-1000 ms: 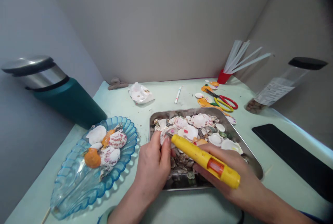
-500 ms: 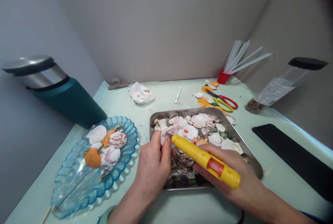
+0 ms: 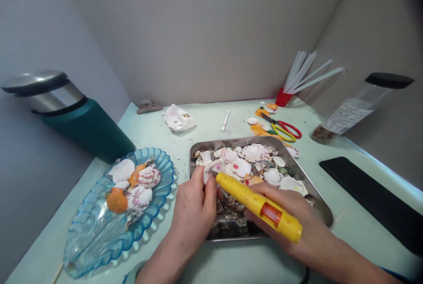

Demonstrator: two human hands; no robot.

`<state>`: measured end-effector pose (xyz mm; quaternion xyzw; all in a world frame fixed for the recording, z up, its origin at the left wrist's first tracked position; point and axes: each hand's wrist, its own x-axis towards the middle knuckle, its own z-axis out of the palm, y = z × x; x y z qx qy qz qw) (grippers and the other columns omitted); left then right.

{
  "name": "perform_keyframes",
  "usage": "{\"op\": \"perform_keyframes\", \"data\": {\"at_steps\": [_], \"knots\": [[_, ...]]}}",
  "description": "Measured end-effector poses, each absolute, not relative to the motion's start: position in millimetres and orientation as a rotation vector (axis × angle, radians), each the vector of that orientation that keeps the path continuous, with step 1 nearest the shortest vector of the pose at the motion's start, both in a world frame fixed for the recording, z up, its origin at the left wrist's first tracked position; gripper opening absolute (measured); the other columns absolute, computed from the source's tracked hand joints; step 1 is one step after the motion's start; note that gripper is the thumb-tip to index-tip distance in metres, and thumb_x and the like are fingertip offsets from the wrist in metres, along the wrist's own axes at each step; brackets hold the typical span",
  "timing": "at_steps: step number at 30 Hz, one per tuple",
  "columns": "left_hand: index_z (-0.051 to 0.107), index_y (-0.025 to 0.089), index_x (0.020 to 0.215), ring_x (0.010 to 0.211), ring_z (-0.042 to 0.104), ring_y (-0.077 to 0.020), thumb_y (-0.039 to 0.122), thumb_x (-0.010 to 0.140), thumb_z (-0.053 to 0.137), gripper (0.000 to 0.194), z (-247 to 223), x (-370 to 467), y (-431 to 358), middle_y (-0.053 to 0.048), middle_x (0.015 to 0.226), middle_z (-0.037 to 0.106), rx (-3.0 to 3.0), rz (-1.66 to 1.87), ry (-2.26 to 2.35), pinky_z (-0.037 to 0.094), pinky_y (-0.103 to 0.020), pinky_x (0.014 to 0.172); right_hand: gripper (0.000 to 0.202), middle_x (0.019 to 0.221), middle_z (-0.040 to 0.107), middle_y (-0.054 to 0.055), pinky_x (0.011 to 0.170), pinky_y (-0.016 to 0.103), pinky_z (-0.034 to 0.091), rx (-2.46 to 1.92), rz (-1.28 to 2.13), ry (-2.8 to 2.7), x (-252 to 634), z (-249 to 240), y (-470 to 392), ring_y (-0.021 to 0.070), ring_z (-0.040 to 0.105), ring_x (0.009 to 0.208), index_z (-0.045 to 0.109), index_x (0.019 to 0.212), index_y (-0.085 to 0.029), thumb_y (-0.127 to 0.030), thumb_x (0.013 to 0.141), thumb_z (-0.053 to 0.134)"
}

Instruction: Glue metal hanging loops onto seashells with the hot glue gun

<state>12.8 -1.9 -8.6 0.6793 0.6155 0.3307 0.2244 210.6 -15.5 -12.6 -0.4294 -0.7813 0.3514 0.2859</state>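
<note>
Pinched between the thumb and fingers of my left hand [image 3: 194, 202] is a seashell [image 3: 207, 172], pale and ribbed, partly covered by the fingers. My right hand [image 3: 284, 207] wraps round a yellow pen-shaped tool [image 3: 241, 190] with a dark pointed tip and an orange-red part showing in a cut-out near its back end. The tip meets the shell, or lies very close to it, beside my left thumb. Both hands are over the near part of a metal tray [image 3: 194, 146] full of mixed shells [image 3: 254, 153], white, speckled and orange.
On the left stand a blue scalloped dish [image 3: 89, 235] with several shells and a teal bottle [image 3: 84, 121]. Behind lie a crumpled wrapper [image 3: 178, 118], a white marker [image 3: 225, 121] and scissors [image 3: 284, 130]. Rightward are a red cup of white sticks [image 3: 284, 97], a clear jar [image 3: 346, 116] and a black slab [image 3: 370, 200].
The yellow tool's back end has shifted slightly left and down, with its tip still at the shell. My left hand keeps the same hold. The whole view has slid a little.
</note>
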Motion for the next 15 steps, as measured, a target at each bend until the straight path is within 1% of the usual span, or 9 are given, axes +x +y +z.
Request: {"op": "perform_keyframes", "data": {"at_steps": [4, 9, 15], "knots": [[0.043, 0.023, 0.074, 0.052, 0.056, -0.0156, 0.023, 0.090, 0.039, 0.016, -8.2, 13.0, -2.1, 0.003, 0.057, 0.058, 1.896, 0.906, 1.711, 0.034, -0.024, 0.051, 0.011, 0.083, 0.065, -0.002, 0.062, 0.023, 0.043, -1.139, 0.936, -2.090, 210.4, -12.5, -15.7, 0.0130, 0.060, 0.067, 0.055, 0.101, -0.025, -0.025, 0.091, 0.053], [0.041, 0.023, 0.073, 0.051, 0.056, -0.0153, 0.022, 0.089, 0.038, 0.017, -7.7, 12.9, -2.8, 0.003, 0.056, 0.057, 1.898, 0.907, 1.717, 0.033, -0.024, 0.050, 0.012, 0.085, 0.066, 0.000, 0.062, 0.024, 0.044, -1.151, 0.937, -2.101, 209.5, -11.3, -15.3, 0.0144, 0.061, 0.068, 0.056, 0.102, -0.024, -0.026, 0.091, 0.052], [0.041, 0.023, 0.073, 0.050, 0.056, -0.0151, 0.022, 0.090, 0.039, 0.017, -7.6, 13.0, -3.0, 0.004, 0.056, 0.058, 1.885, 0.910, 1.708, 0.033, -0.024, 0.050, 0.012, 0.085, 0.067, 0.000, 0.061, 0.024, 0.045, -1.154, 0.913, -2.101, 209.1, -11.5, -15.5, 0.0142, 0.061, 0.066, 0.057, 0.101, -0.024, -0.027, 0.090, 0.053]]}}
